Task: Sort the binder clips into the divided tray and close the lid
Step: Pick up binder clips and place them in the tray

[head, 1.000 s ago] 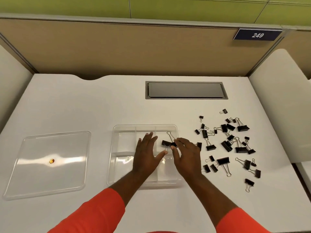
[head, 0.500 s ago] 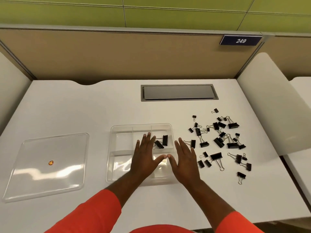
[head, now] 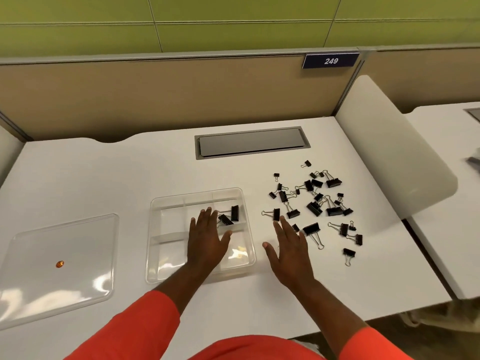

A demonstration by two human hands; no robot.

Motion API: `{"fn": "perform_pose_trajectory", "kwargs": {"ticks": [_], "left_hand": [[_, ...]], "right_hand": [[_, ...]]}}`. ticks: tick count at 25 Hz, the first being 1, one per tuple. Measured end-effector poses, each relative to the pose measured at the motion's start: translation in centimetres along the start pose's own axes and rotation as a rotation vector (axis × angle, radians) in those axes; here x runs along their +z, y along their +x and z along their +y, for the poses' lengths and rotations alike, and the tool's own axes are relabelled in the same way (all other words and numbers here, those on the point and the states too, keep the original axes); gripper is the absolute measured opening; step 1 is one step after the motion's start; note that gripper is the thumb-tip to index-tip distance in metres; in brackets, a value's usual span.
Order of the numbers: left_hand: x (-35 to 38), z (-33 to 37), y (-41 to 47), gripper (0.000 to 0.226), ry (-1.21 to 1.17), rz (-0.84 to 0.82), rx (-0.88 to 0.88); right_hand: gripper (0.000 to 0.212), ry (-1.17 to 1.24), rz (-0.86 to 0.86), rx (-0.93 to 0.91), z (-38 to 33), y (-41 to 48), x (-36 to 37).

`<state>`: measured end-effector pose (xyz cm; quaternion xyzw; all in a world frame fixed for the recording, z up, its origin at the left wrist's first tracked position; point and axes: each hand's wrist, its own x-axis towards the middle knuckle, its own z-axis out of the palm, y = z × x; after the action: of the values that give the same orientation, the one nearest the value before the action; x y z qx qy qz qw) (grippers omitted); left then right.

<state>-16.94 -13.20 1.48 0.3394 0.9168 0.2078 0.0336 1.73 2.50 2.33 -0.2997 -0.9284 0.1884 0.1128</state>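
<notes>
Early in sorting: two clips [head: 231, 216] in the tray's [head: 153, 229] upper-right cell at centre frame, pile [head: 315, 201] loose right of centre, lid [head: 78, 237] off at lower left. Over tray, left hand [head: 207, 237]; beside pile, right hand [head: 288, 249]; fingers straight, thumbs splayed, holding nothing. Probably calls next for pinching the nearest clip [head: 276, 214] at the right fingertips.

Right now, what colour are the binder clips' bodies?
The binder clips are black, clearest in the head view.
</notes>
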Motion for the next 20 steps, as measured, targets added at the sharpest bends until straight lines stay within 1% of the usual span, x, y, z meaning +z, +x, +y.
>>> {"fn": "perform_pose_trajectory", "kwargs": {"ticks": [5, 7, 10, 16, 18, 20], "left_hand": [[0.9, 0.0, 0.6, 0.034, 0.136, 0.158, 0.010], [1.1, 0.3, 1.0, 0.027, 0.178, 0.165, 0.003], [1.0, 1.5, 1.9, 0.020, 0.156, 0.173, -0.029], [1.1, 3.1, 6.3, 0.022, 0.094, 0.164, -0.089], [1.5, 3.2, 7.2, 0.034, 0.118, 0.174, -0.102], [1.9, 3.5, 7.6, 0.045, 0.129, 0.141, -0.117]], "right_hand": [[0.063, 0.033, -0.042, -0.009, 3.9, 1.0, -1.6], [0.061, 0.055, -0.054, -0.025, 5.3, 1.7, -2.2], [0.063, 0.040, -0.081, -0.057, 6.8, 2.7, -2.4], [0.063, 0.043, -0.134, -0.116, 9.0, 4.2, -1.8], [0.063, 0.049, -0.140, -0.118, 9.5, 4.5, -1.8], [0.063, 0.059, -0.145, -0.114, 10.1, 4.8, -2.0]]}}
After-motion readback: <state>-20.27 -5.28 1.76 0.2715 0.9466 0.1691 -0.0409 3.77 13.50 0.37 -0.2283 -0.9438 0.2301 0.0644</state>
